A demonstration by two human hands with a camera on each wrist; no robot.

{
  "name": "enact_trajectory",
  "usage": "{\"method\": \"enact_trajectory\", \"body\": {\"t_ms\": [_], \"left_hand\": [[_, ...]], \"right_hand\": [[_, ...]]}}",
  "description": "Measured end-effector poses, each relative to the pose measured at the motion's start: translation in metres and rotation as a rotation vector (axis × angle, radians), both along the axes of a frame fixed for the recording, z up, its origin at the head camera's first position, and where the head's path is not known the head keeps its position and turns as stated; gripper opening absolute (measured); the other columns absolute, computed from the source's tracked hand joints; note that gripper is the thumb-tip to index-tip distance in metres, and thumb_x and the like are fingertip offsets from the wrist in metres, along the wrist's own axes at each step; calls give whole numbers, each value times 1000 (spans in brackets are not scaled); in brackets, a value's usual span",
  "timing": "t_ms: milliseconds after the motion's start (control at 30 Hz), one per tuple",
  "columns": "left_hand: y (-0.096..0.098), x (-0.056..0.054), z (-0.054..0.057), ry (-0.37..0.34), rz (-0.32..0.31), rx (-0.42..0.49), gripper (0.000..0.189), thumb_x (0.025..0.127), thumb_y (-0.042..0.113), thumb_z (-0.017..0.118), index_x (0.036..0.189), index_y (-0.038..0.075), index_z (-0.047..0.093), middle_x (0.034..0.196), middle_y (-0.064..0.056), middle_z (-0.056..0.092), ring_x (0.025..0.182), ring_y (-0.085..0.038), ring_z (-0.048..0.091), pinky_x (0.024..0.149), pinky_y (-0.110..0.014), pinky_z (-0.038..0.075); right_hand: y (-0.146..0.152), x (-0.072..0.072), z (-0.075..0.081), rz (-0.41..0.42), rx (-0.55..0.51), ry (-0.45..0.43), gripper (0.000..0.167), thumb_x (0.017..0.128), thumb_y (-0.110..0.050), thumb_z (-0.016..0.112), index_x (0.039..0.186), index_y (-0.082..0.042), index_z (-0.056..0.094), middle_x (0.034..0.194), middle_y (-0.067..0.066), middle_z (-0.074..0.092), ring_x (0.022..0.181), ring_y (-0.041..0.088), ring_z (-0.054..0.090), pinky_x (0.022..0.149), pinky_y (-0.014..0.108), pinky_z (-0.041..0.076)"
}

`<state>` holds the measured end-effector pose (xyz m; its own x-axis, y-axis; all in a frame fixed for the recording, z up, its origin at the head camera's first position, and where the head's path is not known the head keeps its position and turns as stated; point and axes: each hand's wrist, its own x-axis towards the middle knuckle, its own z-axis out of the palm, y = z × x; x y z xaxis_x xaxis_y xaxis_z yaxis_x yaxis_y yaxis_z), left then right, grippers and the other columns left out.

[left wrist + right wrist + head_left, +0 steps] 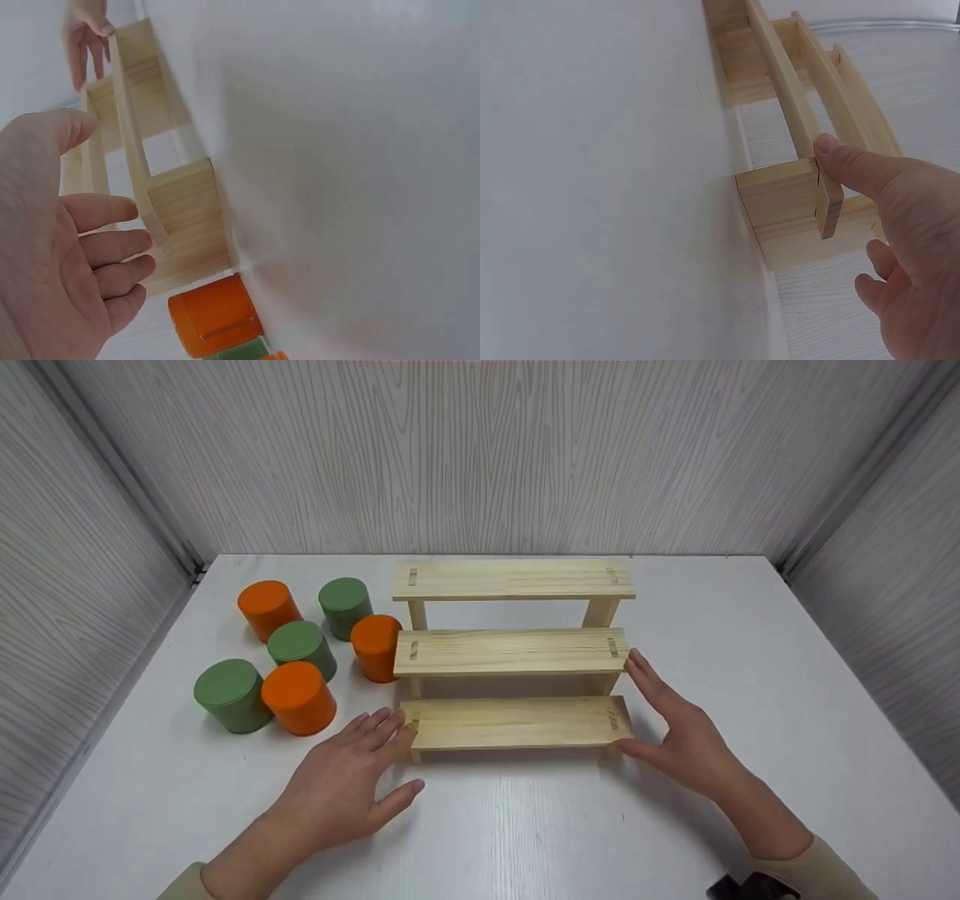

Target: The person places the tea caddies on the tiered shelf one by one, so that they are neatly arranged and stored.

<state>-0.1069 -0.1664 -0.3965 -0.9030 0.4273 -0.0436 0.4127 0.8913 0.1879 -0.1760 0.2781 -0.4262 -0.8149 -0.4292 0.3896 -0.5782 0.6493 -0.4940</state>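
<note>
A three-tier wooden stand [517, 651] stood upright on a white table [510, 840], its shelves rising in steps toward the back wall [480, 457], with a person's hands at its two ends. The left hand [341, 780] lay palm down by the left end of the lowest shelf [514, 722], its fingers extended and close together, its thumb spread well away in front; it had hold of nothing, and whether its fingertips touched the wood could not be told. The right hand [686, 739] was spread wide at the other end: its thumb rested on the right end of the lowest shelf, while its fingers reached back to the right end of the middle shelf [465, 652], without closing round the stand.

Left of the stand stood six upright cylinders. An orange cylinder [268, 610] and a green cylinder [345, 607] were farthest back; a second green cylinder [302, 650] stood in the middle, with a second orange cylinder [373, 649] just beside the stand. Nearest the person, a third green cylinder [231, 695] was left of a third orange cylinder [298, 698], near the left hand
</note>
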Motion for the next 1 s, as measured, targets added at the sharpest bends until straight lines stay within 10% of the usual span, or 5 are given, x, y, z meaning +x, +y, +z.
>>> {"method": "enact_trajectory", "body": {"t_ms": [567,1000], "left_hand": [[-85,-4,35,383,154,211,70,100,44,72,157,8,53,160,-14,51,145,-39,49,98,-65,55],[-156,-24,36,303,269,463,75,96,32,82,162,19,48,159,-15,51,142,-48,49,106,-68,42]], "right_hand": [[3,-2,-3,14,-21,-5,118,74,-7,98,170,-19,30,175,-2,24,155,4,27,119,10,24],[3,-2,-3,24,-27,-2,118,74,-9,98,169,-16,30,175,0,24,156,4,26,119,10,24]]}}
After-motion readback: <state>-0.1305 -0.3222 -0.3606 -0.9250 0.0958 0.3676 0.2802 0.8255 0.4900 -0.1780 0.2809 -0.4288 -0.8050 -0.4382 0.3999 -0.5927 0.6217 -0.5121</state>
